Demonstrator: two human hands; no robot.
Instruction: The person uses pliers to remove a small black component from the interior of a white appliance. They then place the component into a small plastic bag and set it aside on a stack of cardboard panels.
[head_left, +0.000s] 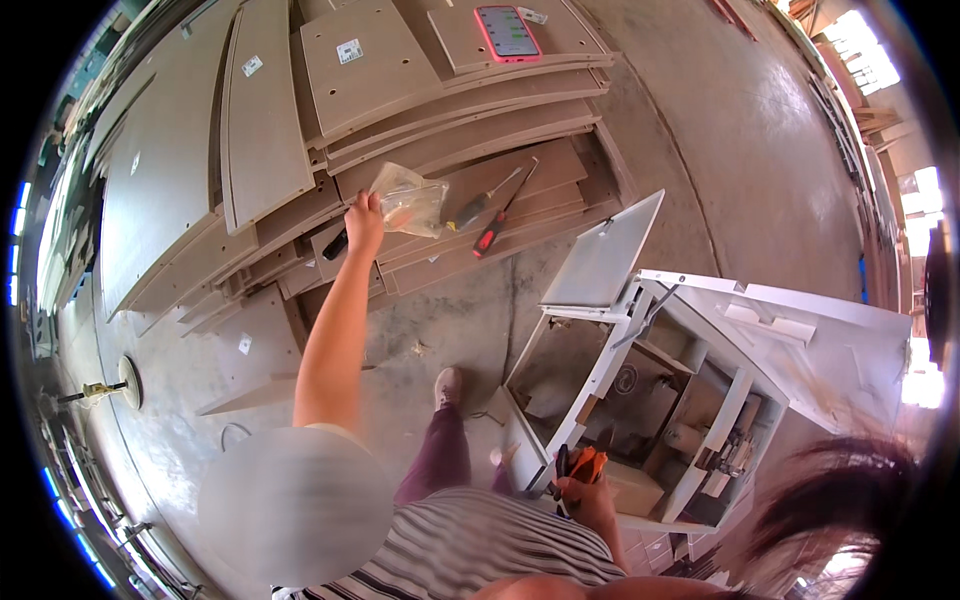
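Observation:
My left hand (365,222) reaches out over the stacked boards, its fingers closed on a clear plastic bag (415,203). What the bag holds is hard to make out. Just below that wrist, a black handle (336,245) lies on the boards. To the right of the bag are a screwdriver with a dark and yellow handle (470,211) and a red-and-black screwdriver (490,236). Nearer my body, my right hand (592,500) is wrapped round an orange-and-black hand tool (583,464) beside a white cabinet (592,390); its exact kind is unclear.
Flat brown panels (365,60) are piled ahead and to the left. A phone in a pink case (507,36) lies on top. The cabinet stands open at right, with white panels (790,340) jutting outward and tools inside. A round-based stand (130,382) is at far left.

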